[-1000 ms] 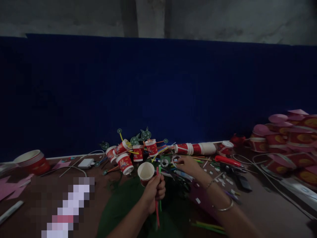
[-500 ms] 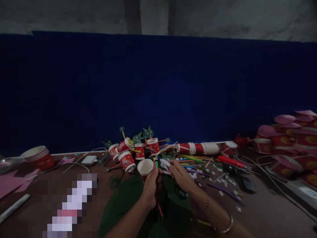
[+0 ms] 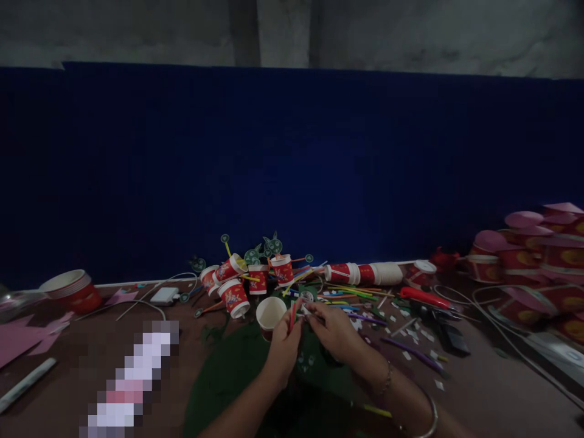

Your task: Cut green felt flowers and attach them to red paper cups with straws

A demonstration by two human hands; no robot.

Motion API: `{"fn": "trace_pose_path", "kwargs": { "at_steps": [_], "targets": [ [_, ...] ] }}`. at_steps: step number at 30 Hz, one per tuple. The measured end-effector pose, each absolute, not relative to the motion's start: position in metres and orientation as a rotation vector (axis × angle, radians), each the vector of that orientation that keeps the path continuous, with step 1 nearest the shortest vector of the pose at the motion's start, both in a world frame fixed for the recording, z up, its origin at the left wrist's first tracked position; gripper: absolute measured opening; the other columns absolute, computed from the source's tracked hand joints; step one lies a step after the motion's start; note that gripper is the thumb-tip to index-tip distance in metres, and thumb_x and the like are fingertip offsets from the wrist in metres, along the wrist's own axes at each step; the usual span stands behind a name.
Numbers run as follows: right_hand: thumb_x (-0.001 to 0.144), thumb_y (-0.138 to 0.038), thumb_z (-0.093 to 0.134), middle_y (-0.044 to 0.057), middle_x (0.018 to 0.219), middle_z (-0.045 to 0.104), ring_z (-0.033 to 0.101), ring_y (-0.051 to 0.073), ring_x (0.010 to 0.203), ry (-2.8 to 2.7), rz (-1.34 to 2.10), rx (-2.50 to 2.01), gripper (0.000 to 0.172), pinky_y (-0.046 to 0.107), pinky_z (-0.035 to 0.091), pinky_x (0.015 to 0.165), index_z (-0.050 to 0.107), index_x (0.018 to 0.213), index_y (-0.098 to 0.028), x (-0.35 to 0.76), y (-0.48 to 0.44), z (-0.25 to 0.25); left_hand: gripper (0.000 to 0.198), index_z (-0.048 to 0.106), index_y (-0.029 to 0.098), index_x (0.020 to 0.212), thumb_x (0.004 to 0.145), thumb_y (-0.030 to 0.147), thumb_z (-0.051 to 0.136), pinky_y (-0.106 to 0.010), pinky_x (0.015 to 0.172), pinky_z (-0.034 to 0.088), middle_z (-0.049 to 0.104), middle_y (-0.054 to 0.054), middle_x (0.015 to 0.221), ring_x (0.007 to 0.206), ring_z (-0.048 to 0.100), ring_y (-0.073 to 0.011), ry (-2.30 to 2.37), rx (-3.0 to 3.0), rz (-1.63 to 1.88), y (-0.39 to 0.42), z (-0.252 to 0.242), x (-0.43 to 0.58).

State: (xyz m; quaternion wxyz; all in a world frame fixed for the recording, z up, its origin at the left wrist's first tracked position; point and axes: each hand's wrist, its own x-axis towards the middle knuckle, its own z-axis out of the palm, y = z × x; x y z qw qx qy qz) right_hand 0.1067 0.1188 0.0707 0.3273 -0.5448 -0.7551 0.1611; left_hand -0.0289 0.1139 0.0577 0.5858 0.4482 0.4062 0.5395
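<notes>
My left hand (image 3: pixel 283 344) is closed, thumb and fingers pinching a thin red straw (image 3: pixel 293 316) with a bit of green along it. Close beside it on the right, my right hand (image 3: pixel 337 331) pinches a small white piece (image 3: pixel 305 310) against the straw's side; its exact kind is too small to tell. A paper cup (image 3: pixel 271 311), white inside, stands mouth up just left of my left fingers; whether they touch it is unclear. Behind my fingertips lies a round greyish disc (image 3: pixel 307 296). Under my forearms spreads dark green material (image 3: pixel 228 371).
Red paper cups (image 3: pixel 234 298) with straw limbs and green cut-outs sit at the back. Stacked cups (image 3: pixel 365 273) lie right of them. Coloured straws (image 3: pixel 356 292), white scraps, a red-handled tool (image 3: pixel 424 297) and a pile of pink-topped cups (image 3: pixel 524 261) are on the right. Pink paper (image 3: pixel 22 337) lies left.
My right hand has turned over and come closer to my left; the whitish thing it held now shows only as a small white piece. The cup sits slightly lower and farther right.
</notes>
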Motion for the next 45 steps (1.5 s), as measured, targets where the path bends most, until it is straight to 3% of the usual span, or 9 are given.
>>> {"fn": "trace_pose_path", "kwargs": {
  "at_steps": [8,13,19,23,30,33,41,45],
  "targets": [
    [0.084,-0.022,0.046,0.006,0.089,0.068,0.062,0.021,0.081,-2.039,0.145,-1.486,0.019,0.029,0.042,0.071,0.061,0.095,-0.019,0.110,0.115,0.076,0.028,0.066,0.019,0.098,0.070,0.026,0.064,-0.029,0.092,0.038,0.066,-0.005,0.099,0.102,0.054,-0.0212,0.925,1.048,1.290,0.108,0.063,-0.025],
    [0.086,-0.019,0.042,0.008,0.088,0.067,0.060,0.022,0.082,-2.125,-0.024,-1.405,0.018,0.035,0.041,0.077,0.058,0.096,-0.017,0.112,0.114,0.077,0.027,0.067,0.017,0.088,0.065,0.030,0.070,-0.026,0.076,0.043,0.066,-0.004,0.083,0.086,0.058,-0.0202,1.022,0.966,1.317,0.115,0.058,-0.029],
    [0.086,-0.014,0.037,0.010,0.092,0.065,0.058,0.023,0.088,-2.212,-0.029,-1.396,0.023,0.039,0.040,0.082,0.055,0.100,-0.016,0.108,0.109,0.079,0.020,0.064,0.015,0.073,0.061,0.030,0.073,-0.021,0.060,0.039,0.057,0.001,0.062,0.064,0.051,-0.0147,1.124,0.995,1.314,0.118,0.058,-0.032],
    [0.085,-0.012,0.037,0.012,0.101,0.063,0.057,0.024,0.094,-2.218,0.013,-1.420,0.028,0.039,0.039,0.084,0.052,0.108,-0.014,0.106,0.108,0.081,0.019,0.063,0.016,0.065,0.062,0.032,0.072,-0.021,0.060,0.039,0.056,0.001,0.061,0.065,0.050,-0.0155,1.166,1.036,1.338,0.117,0.061,-0.033],
    [0.084,-0.014,0.039,0.010,0.103,0.063,0.056,0.023,0.096,-2.155,0.122,-1.461,0.028,0.035,0.038,0.084,0.053,0.108,-0.016,0.114,0.111,0.086,0.032,0.065,0.016,0.090,0.064,0.034,0.070,-0.027,0.076,0.043,0.066,-0.004,0.081,0.084,0.058,-0.0208,1.029,0.997,1.322,0.113,0.061,-0.028],
    [0.084,-0.015,0.040,0.008,0.105,0.063,0.056,0.021,0.098,-2.165,0.122,-1.370,0.029,0.033,0.037,0.084,0.053,0.109,-0.018,0.116,0.111,0.085,0.033,0.066,0.016,0.088,0.062,0.034,0.072,-0.027,0.079,0.042,0.066,-0.005,0.086,0.088,0.057,-0.0213,1.073,1.032,1.318,0.114,0.060,-0.029],
    [0.086,-0.019,0.040,0.004,0.084,0.067,0.060,0.019,0.081,-2.177,0.135,-1.427,0.021,0.028,0.035,0.074,0.058,0.096,-0.020,0.117,0.112,0.087,0.036,0.064,0.015,0.087,0.061,0.038,0.073,-0.022,0.061,0.042,0.065,-0.003,0.077,0.071,0.056,-0.0161,0.964,0.885,1.279,0.114,0.054,-0.027],
    [0.087,-0.022,0.040,0.004,0.085,0.068,0.060,0.019,0.082,-2.135,0.061,-1.512,0.021,0.028,0.035,0.076,0.060,0.093,-0.020,0.125,0.118,0.092,0.043,0.062,0.019,0.101,0.063,0.037,0.072,-0.018,0.056,0.039,0.060,0.002,0.070,0.063,0.052,-0.0101,0.915,0.804,1.272,0.110,0.050,-0.026]
  ]
}}
